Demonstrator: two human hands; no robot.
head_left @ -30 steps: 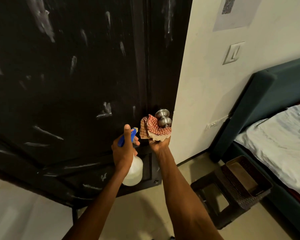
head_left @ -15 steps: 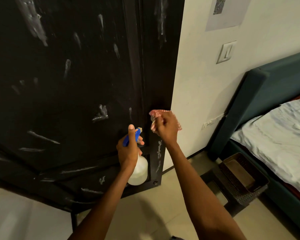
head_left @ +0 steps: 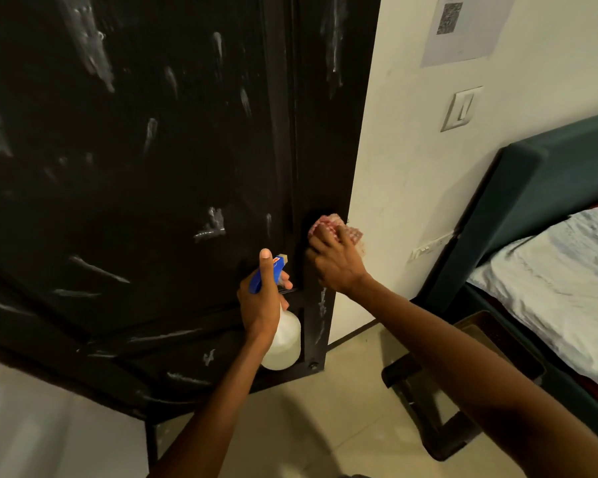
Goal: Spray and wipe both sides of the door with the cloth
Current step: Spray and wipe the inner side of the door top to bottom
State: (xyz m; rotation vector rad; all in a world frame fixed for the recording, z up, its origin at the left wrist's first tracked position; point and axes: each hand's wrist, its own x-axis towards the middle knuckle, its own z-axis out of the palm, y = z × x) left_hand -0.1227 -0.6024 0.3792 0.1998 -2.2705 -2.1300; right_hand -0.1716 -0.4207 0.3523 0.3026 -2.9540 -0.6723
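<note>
The right hand [head_left: 337, 262] presses the cloth [head_left: 339, 229] against the door [head_left: 152, 167] at its right edge; the left hand [head_left: 261, 301] grips the spray bottle [head_left: 282, 339]. White streaks cover this side (unwiped, I judge), and the other side is out of view.

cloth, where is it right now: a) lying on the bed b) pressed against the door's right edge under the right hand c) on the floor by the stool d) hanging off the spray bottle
b: the red checked cloth is bunched under the right hand, held against the right edge of the dark door, while the left hand holds the spray bottle.
</note>
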